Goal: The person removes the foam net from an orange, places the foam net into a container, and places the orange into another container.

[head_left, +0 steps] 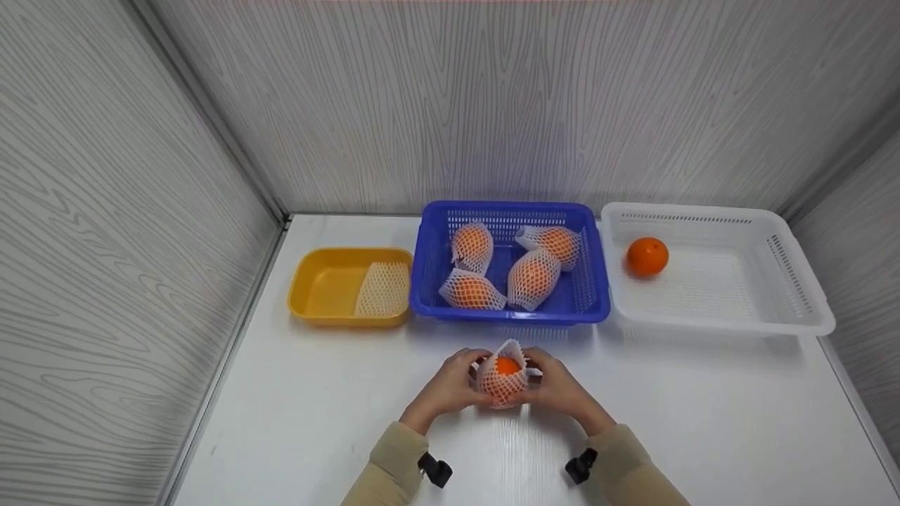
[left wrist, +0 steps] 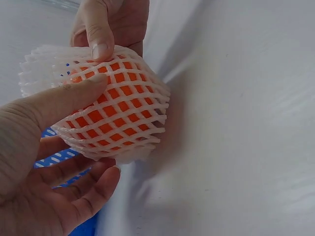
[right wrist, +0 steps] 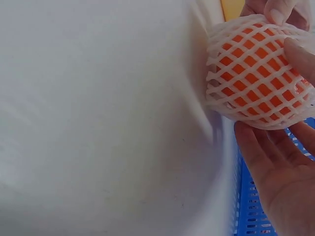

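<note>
An orange (head_left: 508,365) sits inside a white foam net sleeve (head_left: 503,386), held between both hands in front of the blue basket. My left hand (head_left: 453,383) grips it from the left, thumb pressed on the netting (left wrist: 118,105) and fingers curled beneath. From the other side my right hand (head_left: 559,386) holds the same netted fruit (right wrist: 258,73), its thumb on the mesh and its fingers around the far side. The top of the sleeve gapes, showing bare orange peel in the head view.
Several netted oranges (head_left: 533,277) lie in the blue basket (head_left: 510,316) at the back middle. To its left, a yellow tray (head_left: 327,320) holds a flat foam net (head_left: 384,289). A white basket (head_left: 717,325) on the right contains one bare orange (head_left: 647,256). Walls enclose the table.
</note>
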`<state>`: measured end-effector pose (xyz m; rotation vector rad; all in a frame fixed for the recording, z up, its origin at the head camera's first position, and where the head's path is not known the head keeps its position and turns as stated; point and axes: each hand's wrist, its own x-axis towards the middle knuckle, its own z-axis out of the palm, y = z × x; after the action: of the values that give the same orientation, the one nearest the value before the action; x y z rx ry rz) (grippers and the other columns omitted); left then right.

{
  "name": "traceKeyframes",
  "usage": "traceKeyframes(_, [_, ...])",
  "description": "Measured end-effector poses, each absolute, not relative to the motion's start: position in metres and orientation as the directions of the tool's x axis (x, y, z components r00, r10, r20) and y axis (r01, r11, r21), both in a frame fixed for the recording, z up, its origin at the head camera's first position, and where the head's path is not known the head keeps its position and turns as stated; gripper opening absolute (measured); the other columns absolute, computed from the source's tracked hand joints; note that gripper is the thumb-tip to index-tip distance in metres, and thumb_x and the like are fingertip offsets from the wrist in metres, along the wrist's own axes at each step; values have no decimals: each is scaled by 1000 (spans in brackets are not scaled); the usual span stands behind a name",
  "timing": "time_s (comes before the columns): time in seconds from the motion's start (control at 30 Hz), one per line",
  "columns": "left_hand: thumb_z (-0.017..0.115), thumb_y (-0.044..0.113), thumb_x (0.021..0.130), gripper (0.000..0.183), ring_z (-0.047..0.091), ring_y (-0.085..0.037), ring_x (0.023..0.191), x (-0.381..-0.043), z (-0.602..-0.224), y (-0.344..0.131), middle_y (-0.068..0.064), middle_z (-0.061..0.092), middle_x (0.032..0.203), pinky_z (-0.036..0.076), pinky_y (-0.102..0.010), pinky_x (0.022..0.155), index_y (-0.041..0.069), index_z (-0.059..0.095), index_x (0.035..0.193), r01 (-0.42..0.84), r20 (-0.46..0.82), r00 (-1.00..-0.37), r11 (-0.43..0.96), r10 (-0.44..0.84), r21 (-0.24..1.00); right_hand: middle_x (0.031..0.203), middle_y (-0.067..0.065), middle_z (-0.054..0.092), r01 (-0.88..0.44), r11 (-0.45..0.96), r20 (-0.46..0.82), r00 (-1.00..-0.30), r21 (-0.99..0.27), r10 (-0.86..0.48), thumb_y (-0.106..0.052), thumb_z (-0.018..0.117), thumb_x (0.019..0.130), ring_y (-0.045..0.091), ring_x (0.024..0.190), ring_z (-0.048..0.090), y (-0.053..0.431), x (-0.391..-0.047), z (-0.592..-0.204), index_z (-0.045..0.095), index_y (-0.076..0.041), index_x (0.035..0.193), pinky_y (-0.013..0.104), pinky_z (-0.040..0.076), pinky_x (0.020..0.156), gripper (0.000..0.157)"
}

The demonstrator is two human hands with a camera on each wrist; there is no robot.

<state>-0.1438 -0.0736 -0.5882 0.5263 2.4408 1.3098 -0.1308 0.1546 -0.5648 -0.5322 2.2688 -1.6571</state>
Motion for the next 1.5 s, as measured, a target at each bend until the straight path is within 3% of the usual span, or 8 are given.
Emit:
traceKeyframes(0.33, [88,30,73,75,56,-16,102,-138,-588,-80,2,57,117,49,-34,90,14,52,137,176,-129,-867,539,482,824,122,25,55,-160,290,9,-888,-944,-460,2,86,69,43,113,54,156,-131,-585,53,9,127,57,44,97,67])
traceKeyframes(0.63, [85,36,77,69,55,-16,106,-140,-590,-78,0,60,119,46,-39,96,14,56,136,198,-102,-889,575,447,794,128,13,56,-145,271,2,-884,-952,-467,-14,87,74,31,117,54,164,-142,-608,54,-3,133,47,44,101,69])
traceKeyframes(0.77, [84,39,77,70,55,-18,108,-139,-591,-79,-2,60,122,46,-40,97,12,56,135,190,-99,-890,561,444,806,125,14,57,-139,252,11,-891,-958,-453,-14,83,79,32,115,55,163,-142,-607,59,-3,130,45,47,98,57])
traceKeyframes(0.93, [82,42,78,64,52,-21,120,-138,-594,-80,-2,58,128,40,-44,104,13,62,131,208,-36,-909,527,415,824,115,19,59,-165,295,25,-905,-941,-424,-8,78,84,35,110,55,155,-135,-584,70,4,114,49,49,94,33])
traceKeyframes(1.03, [80,38,81,53,52,-22,120,-137,-597,-79,-4,58,126,40,-45,104,13,68,126,256,48,-910,467,412,846,113,21,61,-153,310,21,-921,-938,-389,-7,77,84,36,109,55,150,-129,-567,73,6,105,52,47,95,24])
traceKeyframes(1.23, [79,25,84,31,59,-19,108,-137,-601,-76,-3,65,112,48,-40,95,9,76,110,308,159,-908,363,387,879,111,22,62,-139,238,47,-933,-961,-356,-5,77,83,35,108,55,148,-127,-567,77,2,93,39,46,93,12])
traceKeyframes(1.37, [79,6,81,15,61,-16,98,-138,-602,-75,1,66,100,51,-34,89,4,79,96,321,210,-918,321,337,891,120,25,58,-149,172,71,-917,-974,-393,-2,76,84,37,115,51,151,-128,-571,70,7,111,44,44,100,29])
traceKeyframes(1.5, [73,-9,76,19,62,-16,90,-137,-602,-73,1,66,92,52,-33,84,3,79,89,337,243,-919,299,309,893,129,25,53,-164,168,76,-897,-972,-435,-1,77,83,39,122,47,151,-128,-573,63,7,124,48,42,101,45])
